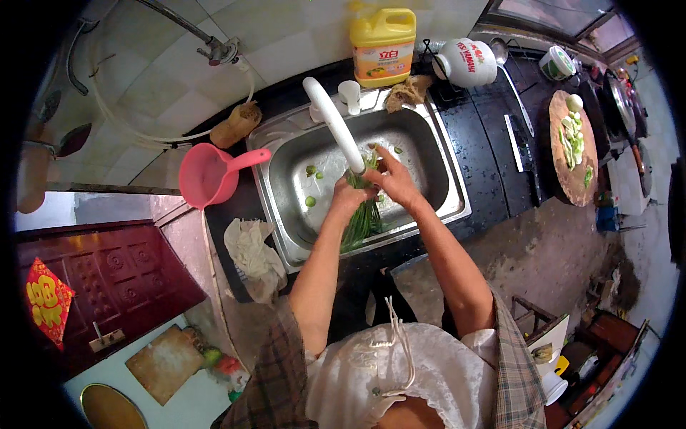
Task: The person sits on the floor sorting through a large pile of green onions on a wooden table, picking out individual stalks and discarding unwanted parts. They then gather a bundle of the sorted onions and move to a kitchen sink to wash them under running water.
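A bunch of long green leafy stalks (360,228) lies over the front part of a stainless steel sink (300,182), beneath the mouth of a white faucet (333,124). My left hand (353,192) is closed around the bunch. On the right side of it, my right hand (394,179) has its thumb and fingers at the upper end of the stalks, the forefinger stretched out; its grip is partly hidden by the faucet. Small round green pieces (310,201) lie scattered on the wet sink bottom.
A pink plastic dipper (209,176) and a crumpled cloth (252,252) lie left of the sink. Behind it stands a yellow detergent jug (382,51). To the right are a cleaver (515,143), a ladle (517,94) and a wooden cutting board (581,187) with cut vegetables.
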Available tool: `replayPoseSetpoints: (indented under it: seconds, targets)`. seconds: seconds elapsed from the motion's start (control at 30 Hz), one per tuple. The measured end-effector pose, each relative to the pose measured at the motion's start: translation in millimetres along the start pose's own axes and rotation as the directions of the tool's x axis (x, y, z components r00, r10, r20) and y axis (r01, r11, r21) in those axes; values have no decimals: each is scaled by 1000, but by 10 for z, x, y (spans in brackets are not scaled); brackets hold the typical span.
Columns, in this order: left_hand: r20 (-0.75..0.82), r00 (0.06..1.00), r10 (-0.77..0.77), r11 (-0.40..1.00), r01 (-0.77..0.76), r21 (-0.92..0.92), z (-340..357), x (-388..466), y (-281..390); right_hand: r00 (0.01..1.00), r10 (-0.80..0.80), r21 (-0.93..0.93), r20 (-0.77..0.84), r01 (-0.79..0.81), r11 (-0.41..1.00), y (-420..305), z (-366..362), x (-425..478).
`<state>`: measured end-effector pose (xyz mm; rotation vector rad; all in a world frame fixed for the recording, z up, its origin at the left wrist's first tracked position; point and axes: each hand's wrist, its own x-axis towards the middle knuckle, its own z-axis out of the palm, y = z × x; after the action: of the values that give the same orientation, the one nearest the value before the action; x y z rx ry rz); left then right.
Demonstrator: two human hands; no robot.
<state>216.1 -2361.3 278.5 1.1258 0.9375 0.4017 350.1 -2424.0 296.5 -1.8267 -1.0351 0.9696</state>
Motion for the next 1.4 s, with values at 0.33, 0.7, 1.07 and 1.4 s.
replayPoseSetpoints:
  seconds: [0.33,0.7,1.07,1.4]
  targets:
    - [4,1000,-9,1000,9,-15,63,-5,-1,939,-274,92,-208,298,950,-288,93,-39]
    - [-116,992,49,977,-23,214,48,62,3,960,-234,361,-155,276,891,-360,-88,-85]
    - [-114,986,121,924,-154,-349,169,104,380,977,5,464,213,-106,880,156,52,-210]
    - [-61,995,-82,722,17,-692,97,157,450,984,110,491,140,-165,855,244,-190,-202]
